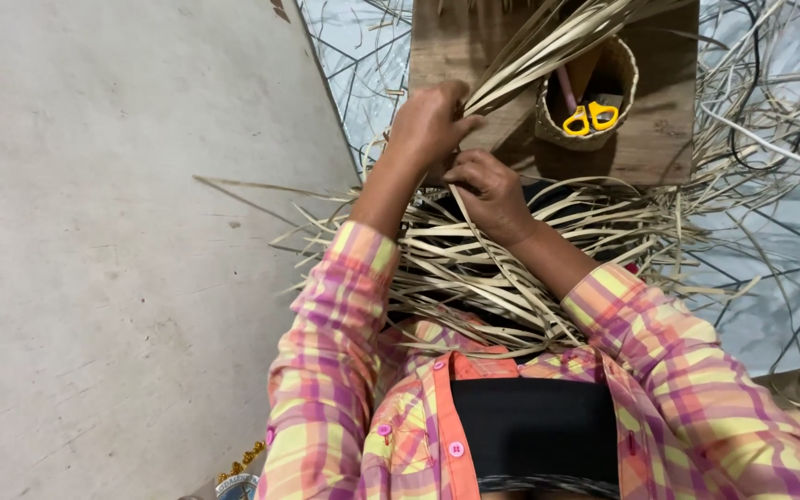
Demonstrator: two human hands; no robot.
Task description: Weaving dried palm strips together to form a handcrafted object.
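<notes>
Both hands close on one bundle of pale flat reed strips [548, 46]; my left hand [430, 120] grips it higher, my right hand [488, 190] pinches below; strips run up-right, away from me.

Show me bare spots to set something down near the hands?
Free: grey floor left of the left hand; strip of wooden board right of the woven basket. Crowded: lap and mat under the right hand, covered in loose reed strips.
</notes>
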